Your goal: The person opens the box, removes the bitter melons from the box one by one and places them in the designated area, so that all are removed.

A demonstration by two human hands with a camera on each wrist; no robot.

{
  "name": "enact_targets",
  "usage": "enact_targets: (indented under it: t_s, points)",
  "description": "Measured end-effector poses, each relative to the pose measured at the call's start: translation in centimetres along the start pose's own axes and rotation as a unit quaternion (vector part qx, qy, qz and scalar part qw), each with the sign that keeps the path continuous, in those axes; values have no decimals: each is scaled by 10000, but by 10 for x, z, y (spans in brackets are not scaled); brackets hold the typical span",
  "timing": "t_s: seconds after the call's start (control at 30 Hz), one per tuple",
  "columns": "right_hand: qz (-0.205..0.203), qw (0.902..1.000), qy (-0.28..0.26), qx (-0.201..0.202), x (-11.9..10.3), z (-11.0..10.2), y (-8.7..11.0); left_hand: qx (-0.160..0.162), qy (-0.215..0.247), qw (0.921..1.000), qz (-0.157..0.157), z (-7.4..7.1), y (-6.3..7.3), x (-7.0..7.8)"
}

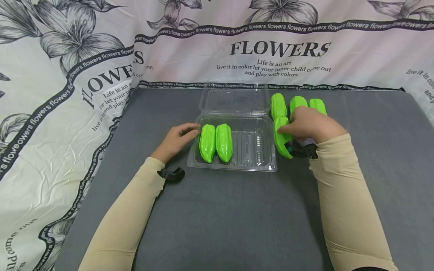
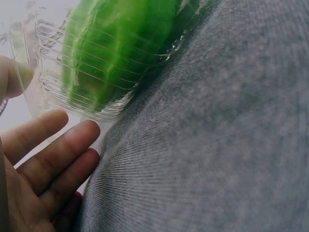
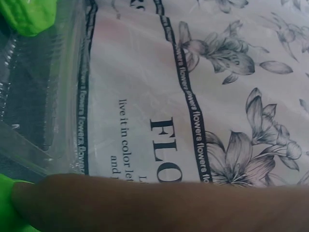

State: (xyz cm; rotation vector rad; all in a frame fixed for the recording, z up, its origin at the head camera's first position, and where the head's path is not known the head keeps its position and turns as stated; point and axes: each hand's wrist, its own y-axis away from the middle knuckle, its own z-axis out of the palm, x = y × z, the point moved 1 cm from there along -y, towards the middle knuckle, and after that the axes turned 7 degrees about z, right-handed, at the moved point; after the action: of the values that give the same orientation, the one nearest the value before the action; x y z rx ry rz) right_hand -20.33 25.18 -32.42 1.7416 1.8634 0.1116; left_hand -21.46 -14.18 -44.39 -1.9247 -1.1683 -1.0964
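A clear plastic clamshell box (image 1: 252, 165) stands with its lid (image 1: 234, 98) folded back. Two glossy green ridged vegetables (image 1: 224, 143), tapered at one end and bitter-melon-like, lie side by side in its left half. My left hand (image 1: 178, 138) is at the box's left wall, thumb and index finger right at the rim. In the left wrist view its other fingers (image 2: 79, 137) stretch out along the outer wall. Right of the box my right hand (image 1: 310, 122) grips another green ridged vegetable (image 1: 280, 137), thumb across it; its other fingers are mostly hidden.
Several more green vegetables (image 1: 278, 105) lie behind and beside my right hand, partly covered by it. A grey cloth covers the table (image 1: 237, 218). White flower-printed sheeting (image 1: 190, 56) hangs along the back and left.
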Motion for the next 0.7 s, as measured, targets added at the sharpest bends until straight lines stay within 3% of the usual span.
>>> enact_targets:
  t_s: [0.7]
  points:
    - [356, 9981, -129, -491, 7, 12, -18, 9, 13, 10000, -10, 0, -1, 2]
